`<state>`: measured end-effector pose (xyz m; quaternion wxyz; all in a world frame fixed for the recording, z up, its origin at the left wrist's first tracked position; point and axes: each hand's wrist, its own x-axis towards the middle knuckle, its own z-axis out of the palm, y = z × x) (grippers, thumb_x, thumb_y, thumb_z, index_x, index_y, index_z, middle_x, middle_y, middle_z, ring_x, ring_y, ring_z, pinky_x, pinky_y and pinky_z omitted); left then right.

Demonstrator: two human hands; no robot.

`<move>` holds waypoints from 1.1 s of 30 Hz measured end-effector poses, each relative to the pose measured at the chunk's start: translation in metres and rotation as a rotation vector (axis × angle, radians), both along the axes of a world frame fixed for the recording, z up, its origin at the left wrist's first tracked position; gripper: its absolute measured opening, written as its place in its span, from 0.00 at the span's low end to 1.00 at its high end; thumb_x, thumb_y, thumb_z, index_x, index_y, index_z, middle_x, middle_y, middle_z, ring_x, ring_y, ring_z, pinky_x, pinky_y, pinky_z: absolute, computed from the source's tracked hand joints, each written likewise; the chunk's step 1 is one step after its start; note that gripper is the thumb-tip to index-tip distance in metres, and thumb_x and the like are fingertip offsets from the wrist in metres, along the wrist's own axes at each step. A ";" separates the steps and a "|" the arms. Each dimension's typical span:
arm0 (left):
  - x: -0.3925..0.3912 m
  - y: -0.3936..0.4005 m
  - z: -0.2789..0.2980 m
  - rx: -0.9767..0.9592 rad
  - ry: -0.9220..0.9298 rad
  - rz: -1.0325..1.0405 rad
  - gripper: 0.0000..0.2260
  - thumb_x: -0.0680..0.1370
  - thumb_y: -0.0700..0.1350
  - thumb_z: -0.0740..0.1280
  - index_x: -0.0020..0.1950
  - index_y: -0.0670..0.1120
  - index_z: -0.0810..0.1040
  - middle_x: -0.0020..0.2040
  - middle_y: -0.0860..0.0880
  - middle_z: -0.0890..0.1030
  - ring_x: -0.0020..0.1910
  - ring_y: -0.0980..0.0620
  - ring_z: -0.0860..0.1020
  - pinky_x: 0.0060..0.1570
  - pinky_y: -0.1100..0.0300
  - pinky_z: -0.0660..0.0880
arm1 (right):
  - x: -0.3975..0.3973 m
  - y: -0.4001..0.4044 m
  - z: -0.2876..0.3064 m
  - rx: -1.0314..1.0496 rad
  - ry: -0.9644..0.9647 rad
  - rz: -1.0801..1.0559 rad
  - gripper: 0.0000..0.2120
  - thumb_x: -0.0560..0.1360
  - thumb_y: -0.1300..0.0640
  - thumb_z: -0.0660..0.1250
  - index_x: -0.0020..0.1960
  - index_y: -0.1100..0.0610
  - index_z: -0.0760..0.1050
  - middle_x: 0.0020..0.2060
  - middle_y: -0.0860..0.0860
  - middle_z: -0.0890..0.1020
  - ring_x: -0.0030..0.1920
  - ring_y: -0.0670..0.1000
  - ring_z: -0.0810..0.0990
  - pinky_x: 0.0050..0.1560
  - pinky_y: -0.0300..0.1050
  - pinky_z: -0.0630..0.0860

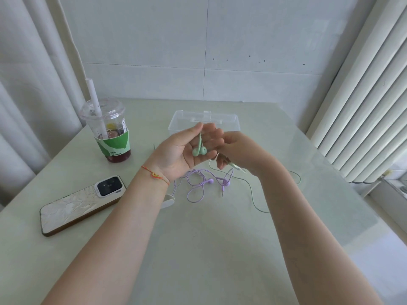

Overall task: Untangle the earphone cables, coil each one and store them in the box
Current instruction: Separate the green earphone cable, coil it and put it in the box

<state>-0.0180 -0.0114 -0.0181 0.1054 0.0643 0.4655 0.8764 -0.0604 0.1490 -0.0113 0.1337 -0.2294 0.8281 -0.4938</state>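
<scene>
Two bare forearms reach out over a pale, glossy table [220,249]. The left hand [187,148] is raised palm-up, its thumb and fingers pinching the thin cable of the green earphones [200,150]; the two smooth, rounded mint buds dangle together against the palm. A braided orange thread bracelet [155,174] circles that wrist. The right hand [235,150] is just beside it, fingers curled downward around a pale cable with a slim inline piece poking out beneath; exactly how it grips is hard to tell. From there a thin pale cord [253,194] trails in a loose curve across the tabletop to the right.

Below the hands, on the table, the purple earphones [204,181] lie in an untidy tangle of soft loops, buds and metal plug visible. A small white round object sits at the tangle's left edge, partly hidden by the left wrist.

Behind the hands stands the box [182,119], clear hard plastic, rectangular with rounded corners; the fingers block its front wall.

To the left stands a clear plastic cup [108,130] with a domed lid, white straw, green paper sleeve and dark red drink. Nearer, a phone [79,208] lies face down in a white embossed case. White tiled wall and pleated curtains surround the table.
</scene>
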 end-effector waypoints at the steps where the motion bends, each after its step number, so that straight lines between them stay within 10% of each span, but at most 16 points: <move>1: 0.000 -0.001 0.000 0.023 -0.003 0.013 0.11 0.80 0.47 0.60 0.54 0.44 0.80 0.52 0.47 0.85 0.49 0.50 0.84 0.41 0.59 0.81 | 0.001 -0.001 -0.001 0.030 -0.009 0.023 0.14 0.78 0.62 0.58 0.40 0.50 0.78 0.32 0.49 0.80 0.30 0.50 0.77 0.35 0.39 0.74; 11: -0.009 -0.004 -0.007 -0.024 0.031 0.194 0.12 0.81 0.38 0.60 0.62 0.45 0.78 0.58 0.48 0.83 0.58 0.49 0.81 0.37 0.60 0.81 | 0.006 -0.007 -0.002 0.271 -0.016 0.150 0.10 0.80 0.54 0.60 0.50 0.56 0.80 0.34 0.50 0.79 0.27 0.49 0.73 0.30 0.39 0.72; 26: -0.013 -0.002 -0.027 -0.504 0.100 0.510 0.10 0.79 0.38 0.66 0.58 0.46 0.82 0.44 0.56 0.85 0.42 0.61 0.82 0.42 0.68 0.74 | 0.013 -0.015 0.008 0.399 0.162 0.138 0.11 0.80 0.51 0.62 0.55 0.53 0.80 0.29 0.47 0.77 0.23 0.41 0.69 0.31 0.35 0.67; 33: -0.017 -0.002 -0.030 -0.607 0.052 0.428 0.09 0.79 0.34 0.62 0.53 0.42 0.81 0.43 0.45 0.82 0.43 0.48 0.80 0.55 0.48 0.77 | 0.009 -0.009 0.016 0.247 0.287 -0.021 0.08 0.75 0.62 0.65 0.50 0.52 0.80 0.35 0.47 0.81 0.28 0.46 0.77 0.26 0.32 0.69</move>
